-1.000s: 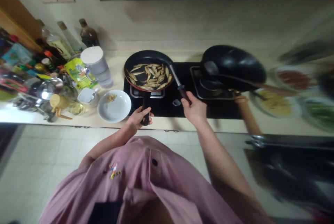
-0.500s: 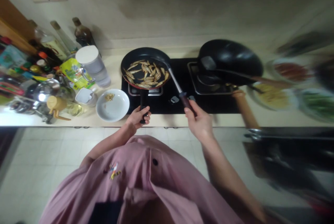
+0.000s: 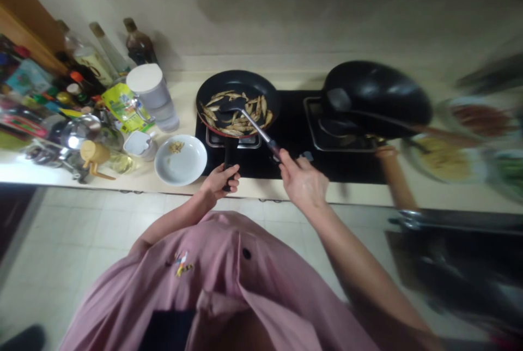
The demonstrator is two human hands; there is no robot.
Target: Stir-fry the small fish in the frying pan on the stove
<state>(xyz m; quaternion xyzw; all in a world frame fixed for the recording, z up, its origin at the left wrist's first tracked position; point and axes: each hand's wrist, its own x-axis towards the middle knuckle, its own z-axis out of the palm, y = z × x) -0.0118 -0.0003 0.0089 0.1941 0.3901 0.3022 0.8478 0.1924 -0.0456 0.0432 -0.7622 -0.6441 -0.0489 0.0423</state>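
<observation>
My left hand grips the pan by its handle, my right hand the spatula, blade among the fish.

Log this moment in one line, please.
left hand: grips pan handle; right hand: holds spatula; spatula head: in frying pan, among small fish

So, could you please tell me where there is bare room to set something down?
Bare counter shows between the pitcher and the frying pan, and in a narrow strip fronting the hob, between the right hand and the wok handle. Bottles crowd the left; dishes crowd the right.
</observation>
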